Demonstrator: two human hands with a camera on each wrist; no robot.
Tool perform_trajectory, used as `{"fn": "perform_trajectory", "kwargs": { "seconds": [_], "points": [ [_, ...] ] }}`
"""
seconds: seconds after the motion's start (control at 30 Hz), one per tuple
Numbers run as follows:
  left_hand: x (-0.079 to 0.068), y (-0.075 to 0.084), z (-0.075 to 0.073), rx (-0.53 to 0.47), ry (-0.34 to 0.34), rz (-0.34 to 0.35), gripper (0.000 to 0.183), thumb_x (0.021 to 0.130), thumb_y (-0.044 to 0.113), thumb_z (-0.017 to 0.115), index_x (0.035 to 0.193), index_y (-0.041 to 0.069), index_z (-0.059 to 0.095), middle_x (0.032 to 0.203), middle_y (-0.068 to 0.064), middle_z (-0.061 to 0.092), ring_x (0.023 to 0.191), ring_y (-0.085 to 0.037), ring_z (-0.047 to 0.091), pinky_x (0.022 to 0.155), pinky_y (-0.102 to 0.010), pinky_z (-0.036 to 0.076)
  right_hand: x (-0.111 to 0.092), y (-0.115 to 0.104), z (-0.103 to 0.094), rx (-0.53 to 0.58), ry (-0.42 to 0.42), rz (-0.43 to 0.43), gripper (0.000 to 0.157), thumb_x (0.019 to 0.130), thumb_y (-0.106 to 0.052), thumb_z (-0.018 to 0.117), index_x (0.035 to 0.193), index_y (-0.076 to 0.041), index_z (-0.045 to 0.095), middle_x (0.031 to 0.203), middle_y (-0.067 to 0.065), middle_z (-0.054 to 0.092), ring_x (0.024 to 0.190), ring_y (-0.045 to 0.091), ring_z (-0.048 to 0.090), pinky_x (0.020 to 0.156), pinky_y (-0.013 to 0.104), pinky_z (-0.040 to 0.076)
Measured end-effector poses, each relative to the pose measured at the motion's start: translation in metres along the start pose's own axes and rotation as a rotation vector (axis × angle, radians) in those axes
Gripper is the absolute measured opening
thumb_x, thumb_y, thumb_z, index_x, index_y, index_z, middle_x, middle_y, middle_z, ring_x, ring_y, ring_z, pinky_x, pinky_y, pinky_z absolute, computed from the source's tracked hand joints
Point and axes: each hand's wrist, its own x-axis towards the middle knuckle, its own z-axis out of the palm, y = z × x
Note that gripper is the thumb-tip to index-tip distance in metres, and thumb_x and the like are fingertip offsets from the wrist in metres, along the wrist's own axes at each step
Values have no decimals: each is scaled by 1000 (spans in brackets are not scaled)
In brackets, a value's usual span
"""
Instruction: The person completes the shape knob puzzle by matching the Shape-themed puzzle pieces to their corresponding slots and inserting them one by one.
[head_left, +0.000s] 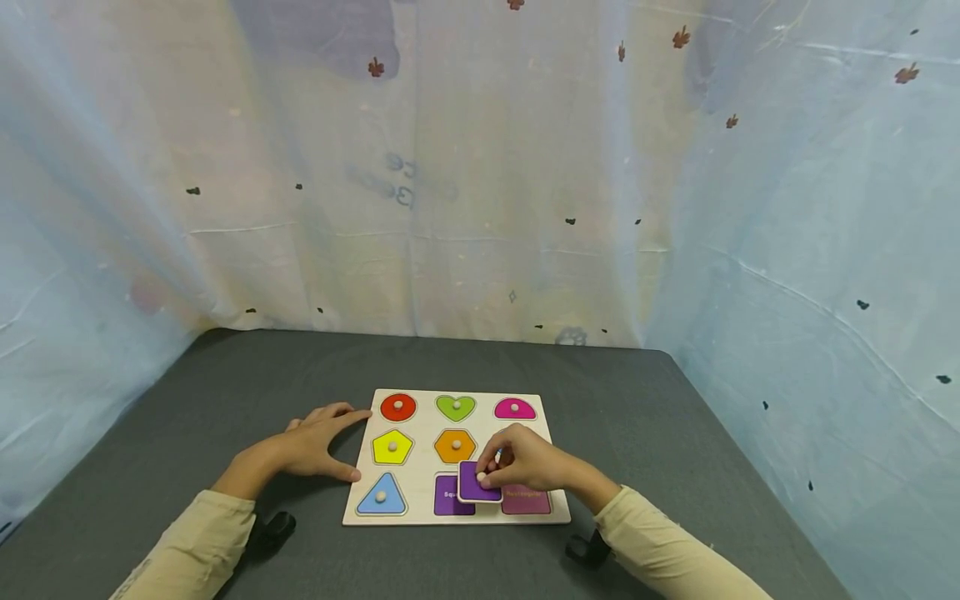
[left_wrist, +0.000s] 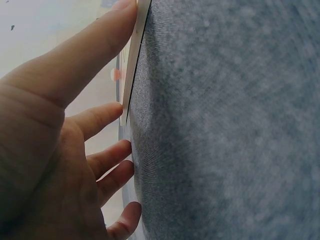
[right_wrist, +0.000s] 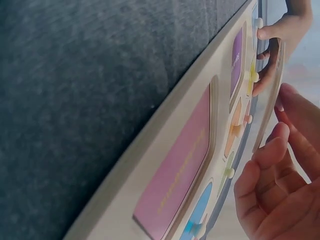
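Observation:
A wooden shape puzzle board (head_left: 420,483) lies on the table. My right hand (head_left: 528,458) pinches the knob of a purple square puzzle piece (head_left: 468,482), holding it over the board. The piece partly covers the purple square recess (head_left: 446,505) and the edge of the pink rectangular recess (head_left: 532,502). From the right wrist, the raised piece (right_wrist: 267,110) appears edge-on, apart from the board. At the board's left side, my left hand (head_left: 311,442) spreads its fingers, with thumb and index finger against the edge. That wooden edge (left_wrist: 131,75) also shows in the left wrist view.
Seated in the board are a red circle (head_left: 389,408), green heart (head_left: 446,407), magenta semicircle (head_left: 525,410), yellow pentagon (head_left: 382,448), orange hexagon (head_left: 444,447) and blue triangle (head_left: 390,489). A dark grey cloth covers the table (head_left: 300,550). Printed curtains (head_left: 487,167) surround it.

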Motion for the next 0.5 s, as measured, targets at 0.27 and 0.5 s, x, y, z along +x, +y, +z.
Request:
{"fn": "perform_trajectory", "kwargs": {
  "seconds": [0.27,0.5],
  "points": [
    [-1,1,-1,-1,-2,-5,102,73,56,84,155,17,39,154,-24,36,136,-48,38,92,-67,33,6,-3,3,0,1,14,9,87,-9,79,89,0,76,76,13,64,63,6,51,61,16,44],
    [1,-1,0,0,-7,-7,103,73,57,84,156,18,38,154,-23,36,136,-47,37,91,-66,33,12,-3,8,24,-23,4,9,87,-7,78,89,2,75,75,16,63,62,8,49,60,15,43]
  ]
}}
